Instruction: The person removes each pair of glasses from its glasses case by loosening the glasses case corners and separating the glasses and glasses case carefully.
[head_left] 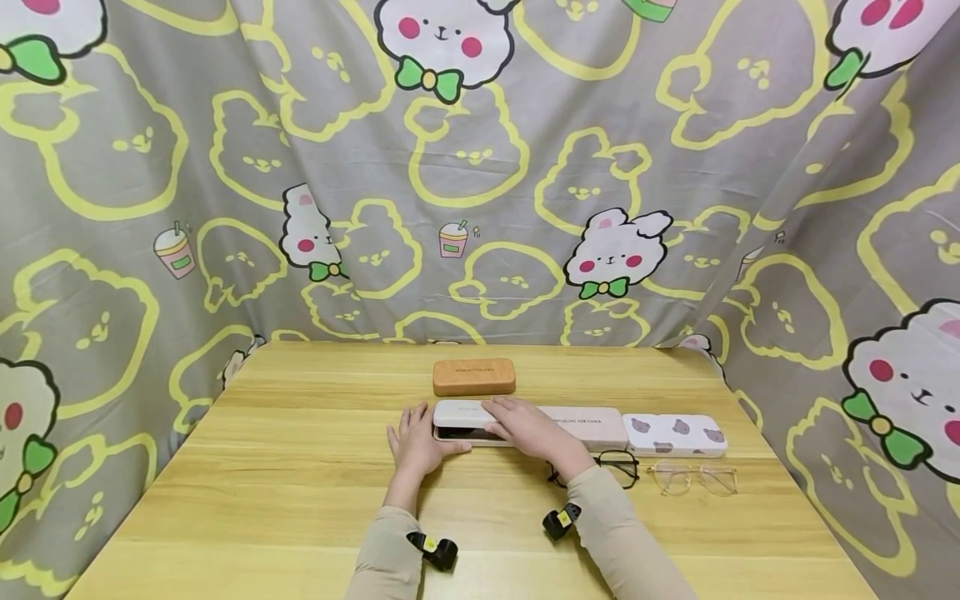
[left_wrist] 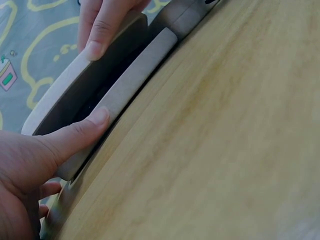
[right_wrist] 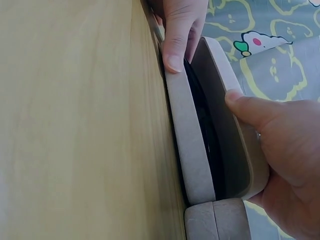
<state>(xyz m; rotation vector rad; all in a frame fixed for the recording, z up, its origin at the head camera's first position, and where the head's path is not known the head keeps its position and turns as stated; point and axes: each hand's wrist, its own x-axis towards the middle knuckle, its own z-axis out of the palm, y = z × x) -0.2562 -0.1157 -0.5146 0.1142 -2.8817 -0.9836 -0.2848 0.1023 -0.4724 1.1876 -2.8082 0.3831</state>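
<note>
A pale glasses case (head_left: 459, 411) stands partly open on the table, its lid tilted up over a dark interior. My left hand (head_left: 417, 444) holds the case's left end. The thumb lies on the front wall of the base (left_wrist: 135, 75), with the other fingers around the end. My right hand (head_left: 525, 427) grips the lid (right_wrist: 223, 65), thumb at its front edge and fingers over the back. What lies inside is mostly hidden in shadow.
A closed pinkish glasses case (head_left: 592, 425) adjoins the partly open one, then a white bear-print case (head_left: 675, 435). Black-framed glasses (head_left: 618, 469) and thin-framed glasses (head_left: 693, 478) lie in front. Behind sits a brown case (head_left: 474, 377). Patterned curtains surround the wooden table (head_left: 300, 500).
</note>
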